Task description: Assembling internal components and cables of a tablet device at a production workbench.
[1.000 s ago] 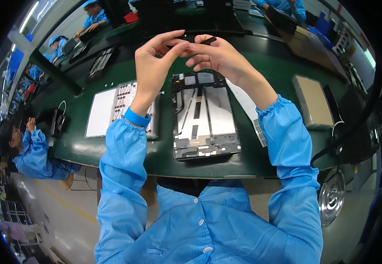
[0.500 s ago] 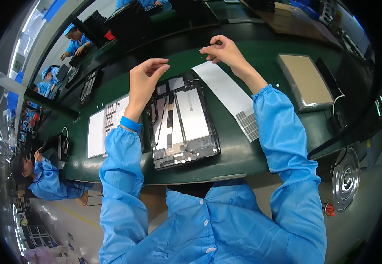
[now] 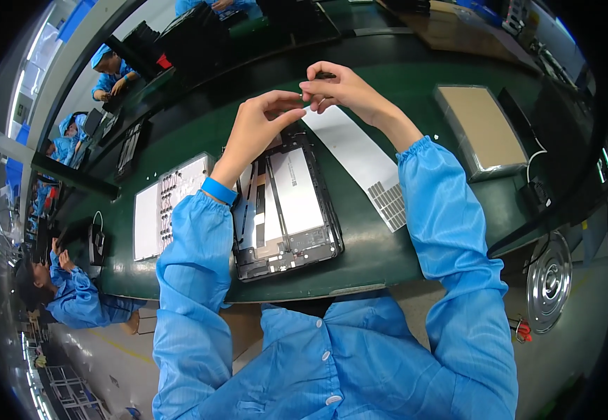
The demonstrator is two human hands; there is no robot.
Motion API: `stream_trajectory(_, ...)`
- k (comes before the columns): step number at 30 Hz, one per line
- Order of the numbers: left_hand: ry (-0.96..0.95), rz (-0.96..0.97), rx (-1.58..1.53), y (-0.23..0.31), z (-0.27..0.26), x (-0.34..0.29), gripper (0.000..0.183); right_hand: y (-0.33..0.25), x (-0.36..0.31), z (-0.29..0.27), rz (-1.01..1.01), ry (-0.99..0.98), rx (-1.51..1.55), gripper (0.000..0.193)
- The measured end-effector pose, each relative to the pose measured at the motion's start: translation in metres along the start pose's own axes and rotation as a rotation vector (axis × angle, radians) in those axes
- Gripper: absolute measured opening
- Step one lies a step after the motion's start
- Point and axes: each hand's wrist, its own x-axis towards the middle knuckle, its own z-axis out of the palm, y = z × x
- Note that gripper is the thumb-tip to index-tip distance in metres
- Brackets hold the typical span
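Above the far end of an opened tablet (image 3: 300, 192), my two hands meet at the fingertips. My right hand (image 3: 349, 92) pinches something very small, too tiny to name. The fingertips of my left hand (image 3: 258, 129) reach up to that pinch, its thumb and forefinger slightly apart. The tablet lies on the green table with its inner plates, dark strips and cables exposed; my left hand hides its far left corner. Just right of the tablet lies a long white sheet (image 3: 349, 143) with grey rectangular stickers (image 3: 386, 204) at its near end.
On the left, a white sheet (image 3: 148, 231) lies beside rows of small dark parts (image 3: 171, 203). A wrapped tan box (image 3: 482, 129) is at the right. Black stacks (image 3: 199, 38) stand at the back. Several co-workers in blue sit left and behind. A round metal stool (image 3: 550, 283) stands below right.
My hands were apart; they have come together at the fingertips, the left moving right and the right moving slightly left. The tablet and sheets keep their places on the table.
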Motion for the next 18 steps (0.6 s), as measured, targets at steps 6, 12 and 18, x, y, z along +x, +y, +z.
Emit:
stream_trajectory(6, 0.118, -0.089, -0.124, -0.002, -0.007, -0.005, 0.018, 0.001, 0.004, 0.012, -0.142, 0.017, -0.03, 0.034)
stream_trajectory(12, 0.135, -0.079, 0.325, 0.023, -0.017, -0.04, 0.013, 0.009, 0.002, 0.017, -0.086, -0.005, -0.232, 0.037)
stream_trajectory(18, 0.099, 0.013, 0.468, 0.03, -0.009, -0.054, 0.011, 0.015, 0.004, 0.022, 0.059, -0.129, -0.373, 0.049)
